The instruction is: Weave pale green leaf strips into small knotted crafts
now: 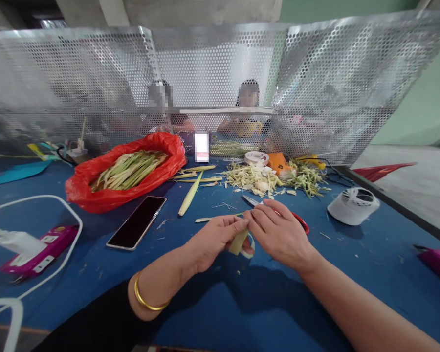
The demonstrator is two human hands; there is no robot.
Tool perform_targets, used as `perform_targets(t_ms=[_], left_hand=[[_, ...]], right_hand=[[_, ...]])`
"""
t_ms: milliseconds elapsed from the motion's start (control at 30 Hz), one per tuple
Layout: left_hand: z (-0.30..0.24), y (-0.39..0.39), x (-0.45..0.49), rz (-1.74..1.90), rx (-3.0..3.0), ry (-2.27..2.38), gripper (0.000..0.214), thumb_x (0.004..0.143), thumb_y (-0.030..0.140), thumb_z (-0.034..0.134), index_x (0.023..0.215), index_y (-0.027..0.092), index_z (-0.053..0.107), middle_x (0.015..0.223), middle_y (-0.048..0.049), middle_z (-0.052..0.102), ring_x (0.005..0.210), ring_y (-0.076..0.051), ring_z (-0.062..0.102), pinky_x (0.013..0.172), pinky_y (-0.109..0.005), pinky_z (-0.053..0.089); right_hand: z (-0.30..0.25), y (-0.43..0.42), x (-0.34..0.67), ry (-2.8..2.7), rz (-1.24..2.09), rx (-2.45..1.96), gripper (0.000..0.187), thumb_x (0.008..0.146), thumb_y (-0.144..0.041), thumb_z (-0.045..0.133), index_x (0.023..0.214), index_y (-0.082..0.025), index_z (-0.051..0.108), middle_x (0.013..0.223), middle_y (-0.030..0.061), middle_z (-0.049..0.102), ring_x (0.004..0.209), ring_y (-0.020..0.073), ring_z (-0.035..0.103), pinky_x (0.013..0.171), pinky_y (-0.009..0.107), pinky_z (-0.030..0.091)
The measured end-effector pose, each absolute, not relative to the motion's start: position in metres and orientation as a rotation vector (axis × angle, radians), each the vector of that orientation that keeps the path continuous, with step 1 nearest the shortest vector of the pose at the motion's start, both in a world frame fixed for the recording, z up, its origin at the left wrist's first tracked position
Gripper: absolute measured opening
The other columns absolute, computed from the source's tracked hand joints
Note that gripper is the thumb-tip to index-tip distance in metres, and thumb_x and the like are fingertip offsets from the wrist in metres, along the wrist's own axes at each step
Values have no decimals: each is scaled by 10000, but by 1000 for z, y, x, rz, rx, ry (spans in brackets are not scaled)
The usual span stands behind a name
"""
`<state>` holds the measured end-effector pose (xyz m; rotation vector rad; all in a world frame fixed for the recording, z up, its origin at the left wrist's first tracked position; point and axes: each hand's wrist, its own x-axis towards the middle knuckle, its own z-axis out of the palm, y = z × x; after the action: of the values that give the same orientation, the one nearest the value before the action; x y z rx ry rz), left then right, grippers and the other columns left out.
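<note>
My left hand [214, 239] pinches a pale green leaf strip [237, 243], which is bent into a loop below the fingers. My right hand [276, 232] meets it at the fingertips and is closed on the upper part of the same strip, though its fingers hide the exact grip. A thin end of leaf sticks out to the left behind my left hand. Scissors [251, 200] with red handles lie on the blue table [205, 313], partly covered by my right hand. Beyond my left hand rests a pointed pale leaf bundle [189, 196].
Leaves fill a red plastic bag [82, 190] at back left, behind a phone [136, 224]. A purple power strip [40, 261] and white cable lie left. Trimmings [251, 177] and a tape roll [256, 158] sit behind the hands; a string spool [353, 208] stands right. Two people sit beyond the perforated screen [212, 58].
</note>
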<state>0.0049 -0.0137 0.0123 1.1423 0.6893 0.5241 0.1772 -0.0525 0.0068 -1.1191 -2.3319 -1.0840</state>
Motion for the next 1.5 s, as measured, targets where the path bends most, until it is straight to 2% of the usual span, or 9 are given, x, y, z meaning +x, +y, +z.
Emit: perform_targets(t_ms=[267,433,567,833,900,1000,1100,1167,1500], left_hand=[[21,-12,-1,521,1185,719,352,717,459,744,724,133,611,601,20,608,391,-34,456,442,-177,381],[22,-9,-1,626,1229,775,245,791,367,688,781,123,660,602,17,610,387,-28,455,420,-162,345],[31,-2,-8,788,1134,695,176,808,297,683,819,122,665,598,25,600,413,-43,497,441,-166,400],[73,11,-43,934,606,303,96,870,113,568,842,138,656,558,77,526,327,33,392,316,-65,261],[69,13,-41,950,698,441,62,852,150,610,856,135,671,576,57,573,363,4,463,350,-87,335],[51,8,-25,948,962,757,94,787,212,706,819,125,690,661,-23,685,529,-93,631,524,-173,493],[33,-6,-6,926,1051,833,177,763,302,731,817,135,709,784,-68,732,682,-146,681,585,-203,494],[27,-16,2,931,1041,822,202,741,324,748,826,142,724,804,-67,737,697,-144,671,608,-212,487],[12,-26,6,912,971,788,310,696,410,767,889,167,775,629,-13,641,556,-86,524,559,-206,411]], right_hand=[[4,-47,182,-2158,-823,-1169,195,948,-125,460,996,-145,648,838,53,709,817,187,635,932,356,385],[-2,-36,194,-2058,-525,-1564,130,923,-233,552,982,-173,650,868,67,697,780,214,635,732,320,408],[-13,-33,185,-2361,-381,-1566,126,905,-296,589,899,-193,661,860,59,673,797,216,622,717,320,375],[-29,-28,164,-2403,-490,-1545,175,895,-112,524,786,-159,652,767,71,639,709,197,576,695,337,343],[-21,-33,170,-2173,-295,-1533,190,925,-173,498,825,-173,660,797,65,651,740,198,584,696,329,358],[-1,-44,176,-1642,368,-1389,153,898,-296,556,845,-193,655,765,35,650,692,172,571,640,290,395],[17,-55,175,-1250,1021,-1136,166,801,-360,671,838,-200,643,674,-4,615,567,129,519,558,258,404],[23,-60,171,-1154,1216,-1010,166,764,-348,710,797,-200,643,647,-15,610,555,115,516,566,249,423],[11,-60,157,-1366,814,-1224,131,760,-313,664,771,-183,680,670,0,609,602,130,482,571,259,402]])
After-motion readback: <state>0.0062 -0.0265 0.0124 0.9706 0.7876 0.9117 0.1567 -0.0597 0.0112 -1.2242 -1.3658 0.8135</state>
